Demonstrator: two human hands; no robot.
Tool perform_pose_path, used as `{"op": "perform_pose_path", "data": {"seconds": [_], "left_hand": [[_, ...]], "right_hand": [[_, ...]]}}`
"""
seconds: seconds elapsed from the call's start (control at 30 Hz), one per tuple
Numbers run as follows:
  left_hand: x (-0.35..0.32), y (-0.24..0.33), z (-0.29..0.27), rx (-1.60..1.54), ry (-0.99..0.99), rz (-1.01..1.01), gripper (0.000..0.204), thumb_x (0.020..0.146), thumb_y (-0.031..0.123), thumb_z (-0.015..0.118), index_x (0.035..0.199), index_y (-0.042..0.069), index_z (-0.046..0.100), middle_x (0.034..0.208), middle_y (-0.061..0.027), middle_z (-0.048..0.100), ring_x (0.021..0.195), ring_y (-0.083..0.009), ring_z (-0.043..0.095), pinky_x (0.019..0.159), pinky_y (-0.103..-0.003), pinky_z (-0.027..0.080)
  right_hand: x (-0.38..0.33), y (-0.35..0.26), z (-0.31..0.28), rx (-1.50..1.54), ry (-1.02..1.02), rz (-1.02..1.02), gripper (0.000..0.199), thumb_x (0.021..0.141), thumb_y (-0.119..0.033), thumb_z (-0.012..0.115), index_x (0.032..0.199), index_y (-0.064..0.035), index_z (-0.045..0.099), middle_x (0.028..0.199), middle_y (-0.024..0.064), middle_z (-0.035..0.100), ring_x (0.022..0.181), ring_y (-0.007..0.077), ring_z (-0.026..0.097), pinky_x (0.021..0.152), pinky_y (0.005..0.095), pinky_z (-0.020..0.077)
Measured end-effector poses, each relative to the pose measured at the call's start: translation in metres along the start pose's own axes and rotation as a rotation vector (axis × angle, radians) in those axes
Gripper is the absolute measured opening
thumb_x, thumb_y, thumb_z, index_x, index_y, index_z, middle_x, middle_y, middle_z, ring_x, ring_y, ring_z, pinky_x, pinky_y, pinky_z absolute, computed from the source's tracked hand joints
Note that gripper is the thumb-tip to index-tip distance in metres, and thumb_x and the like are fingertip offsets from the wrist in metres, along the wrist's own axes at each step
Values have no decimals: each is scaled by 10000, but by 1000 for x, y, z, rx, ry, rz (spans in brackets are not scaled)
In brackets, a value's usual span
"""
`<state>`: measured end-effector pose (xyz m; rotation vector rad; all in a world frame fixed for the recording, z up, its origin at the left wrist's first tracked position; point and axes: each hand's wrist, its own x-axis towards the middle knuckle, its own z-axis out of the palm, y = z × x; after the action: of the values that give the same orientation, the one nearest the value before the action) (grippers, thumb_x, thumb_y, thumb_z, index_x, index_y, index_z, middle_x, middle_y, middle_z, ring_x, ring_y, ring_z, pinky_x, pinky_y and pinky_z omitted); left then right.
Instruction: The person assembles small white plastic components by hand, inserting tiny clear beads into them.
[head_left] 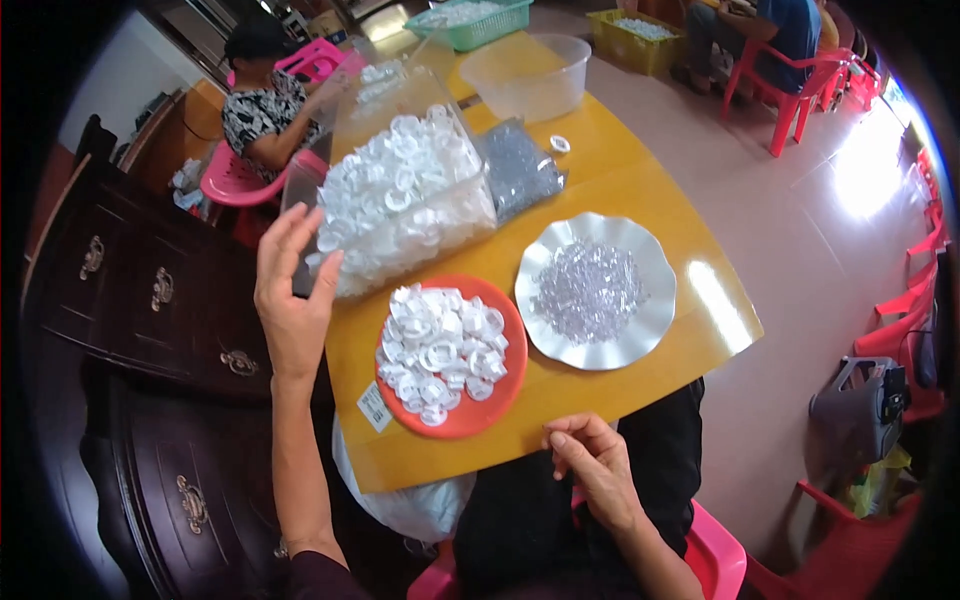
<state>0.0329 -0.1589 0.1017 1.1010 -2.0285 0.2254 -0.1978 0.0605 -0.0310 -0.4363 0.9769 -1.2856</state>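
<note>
My left hand (296,290) is raised at the near left corner of a clear plastic bin (470,195), thumb and fingers apart. A dark patch shows between them; I cannot make out what it is. Many white round plastic pieces (395,180) are heaped in the bin. My right hand (598,470) is at the table's front edge, fingers curled and thumb against them; anything inside is too small to name. Between my hands, an orange-red plate (515,345) holds more white pieces (445,350). Right of it, a scalloped silver plate (655,290) carries small clear pieces (590,290).
A bag of small grey pieces (520,170) lies beside the bin, near a loose white piece (560,145). Behind stand a clear tub (530,75) and a green basket (490,28). A person (262,110) sits at the far left. Dark drawers (150,270) stand left.
</note>
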Motion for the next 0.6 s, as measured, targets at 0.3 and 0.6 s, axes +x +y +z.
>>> {"op": "perform_pose_path", "data": {"seconds": [0.3, 0.6], "left_hand": [[-79, 29, 13, -150, -429, -56, 345, 803, 33, 728, 1143, 34, 662, 1221, -136, 604, 1131, -303, 585, 951, -368, 468], [-86, -69, 47, -563, -478, -327, 494, 1045, 266, 405, 1442, -29, 406, 1475, -170, 425, 1354, -291, 401, 1147, -403, 262]], "right_hand": [[3, -1, -7, -48, 93, -19, 125, 969, -117, 601, 1058, -30, 619, 904, 37, 665, 636, 61, 553, 573, 186, 445], [23, 22, -2, -278, 41, -501, 188, 909, -117, 607, 1058, -3, 621, 820, 96, 660, 759, 142, 640, 670, 314, 523]]}}
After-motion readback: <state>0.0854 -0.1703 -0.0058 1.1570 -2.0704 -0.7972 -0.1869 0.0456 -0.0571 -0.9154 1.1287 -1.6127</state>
